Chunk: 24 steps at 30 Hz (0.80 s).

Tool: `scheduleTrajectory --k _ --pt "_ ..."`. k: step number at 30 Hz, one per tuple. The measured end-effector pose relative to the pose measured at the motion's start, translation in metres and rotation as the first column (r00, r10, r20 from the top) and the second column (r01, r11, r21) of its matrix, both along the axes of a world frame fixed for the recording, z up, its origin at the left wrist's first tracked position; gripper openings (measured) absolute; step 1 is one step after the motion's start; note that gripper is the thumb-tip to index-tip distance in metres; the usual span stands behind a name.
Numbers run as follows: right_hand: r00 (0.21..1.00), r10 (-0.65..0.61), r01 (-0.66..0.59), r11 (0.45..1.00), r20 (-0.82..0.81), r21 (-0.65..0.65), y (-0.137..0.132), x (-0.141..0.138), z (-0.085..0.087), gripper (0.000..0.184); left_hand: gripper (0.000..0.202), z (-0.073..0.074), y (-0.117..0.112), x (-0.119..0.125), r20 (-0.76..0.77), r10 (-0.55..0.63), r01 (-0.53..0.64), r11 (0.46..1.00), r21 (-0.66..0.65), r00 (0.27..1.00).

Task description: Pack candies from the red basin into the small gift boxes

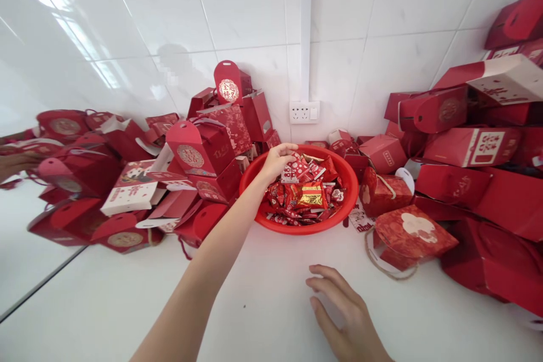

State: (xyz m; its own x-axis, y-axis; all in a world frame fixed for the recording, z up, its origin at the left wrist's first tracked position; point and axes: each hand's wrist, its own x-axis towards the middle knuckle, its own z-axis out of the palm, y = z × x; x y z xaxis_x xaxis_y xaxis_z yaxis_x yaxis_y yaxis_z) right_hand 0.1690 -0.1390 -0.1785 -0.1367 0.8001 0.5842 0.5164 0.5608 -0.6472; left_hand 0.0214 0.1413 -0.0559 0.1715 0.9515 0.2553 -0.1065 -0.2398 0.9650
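At the back middle of the table, a red plastic basin [352,203] holds a heap of small wrapped sweets in red, white and gold. My left hand [278,163] reaches over its left rim, fingers closed on the upper edge of a red polka-dot candy packet [296,171]; the fingertips are partly hidden. A shiny gold-wrapped packet [313,195] lies in the heap just to the right. In front of the basin, above the bare white tabletop [263,288], my right hand [343,311] is open and holds nothing, its fingers spread and slightly curled.
Red gift boxes [201,147] are piled left of the basin, and more boxes [470,147] are stacked high on the right. A box with a rope handle [413,235] stands near my right hand. Another person's hand [19,165] shows at far left. A wall socket [304,112] is behind.
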Motion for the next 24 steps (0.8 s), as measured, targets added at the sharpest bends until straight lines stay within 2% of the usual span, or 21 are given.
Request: scheduleTrajectory --k 4,7,10,13,15,18,21,24 --pt "0.983 -0.008 -0.001 0.999 -0.181 -0.049 0.000 0.003 0.022 0.019 0.031 -0.002 0.002 -0.001 -0.026 -0.028 0.029 0.999 0.022 0.999" --pt "0.973 -0.036 0.018 0.996 -0.226 -0.083 0.013 0.013 0.055 0.016 0.031 -0.002 0.001 -0.001 -0.007 -0.044 0.044 0.998 0.033 0.999" --pt "0.964 -0.052 0.025 0.994 -0.260 -0.106 0.055 0.024 0.094 0.020 0.030 -0.001 -0.001 -0.001 0.000 -0.062 0.062 0.996 0.056 0.998" --pt "0.907 -0.097 0.031 0.986 -0.411 -0.165 0.121 0.025 0.118 0.020 0.026 0.001 -0.005 -0.002 0.011 -0.055 0.054 0.997 0.050 0.998" --pt "0.826 -0.214 0.026 0.939 -0.522 -0.344 0.163 0.018 0.123 0.015 0.024 0.001 -0.008 -0.003 0.026 -0.037 0.036 0.999 0.033 0.999" --pt "0.817 -0.186 -0.065 0.910 -0.545 -0.409 0.201 0.005 0.122 0.017 0.023 0.000 -0.011 -0.005 0.025 -0.013 0.013 1.000 0.017 1.000" --pt "0.817 -0.093 -0.193 0.886 -0.570 -0.421 0.211 0.002 0.119 0.023 0.023 -0.001 -0.010 -0.005 0.014 -0.018 0.017 0.999 0.035 1.000" --pt "0.797 -0.074 -0.227 0.882 -0.599 -0.412 0.210 0.009 0.114 0.025 0.028 -0.002 -0.008 -0.004 0.013 -0.072 0.071 0.997 0.043 0.997"
